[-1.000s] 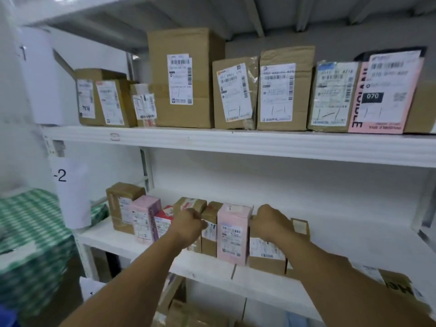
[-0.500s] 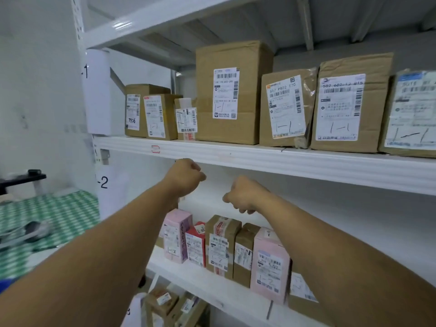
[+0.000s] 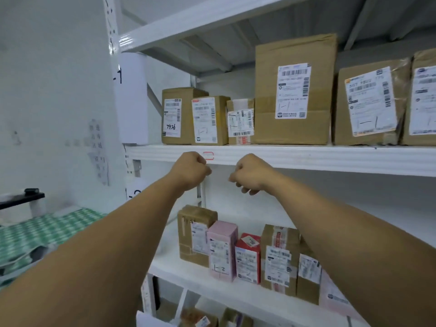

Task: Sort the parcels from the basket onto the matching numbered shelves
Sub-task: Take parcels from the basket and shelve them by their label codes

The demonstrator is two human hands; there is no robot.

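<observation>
As the left hand [image 3: 191,172] and right hand [image 3: 251,174] hover curled and empty before the upper shelf [image 3: 306,159], parcels [image 3: 292,90] standing there and on the lower shelf [image 3: 169,267], the basket unseen, each next parcel's handwritten number should be read against the shelf tag [image 3: 132,100] first.

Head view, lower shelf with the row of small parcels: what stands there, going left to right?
On that shelf: brown taped box → pink box → red box → brown box with red-printed tape → smaller brown box.
</observation>
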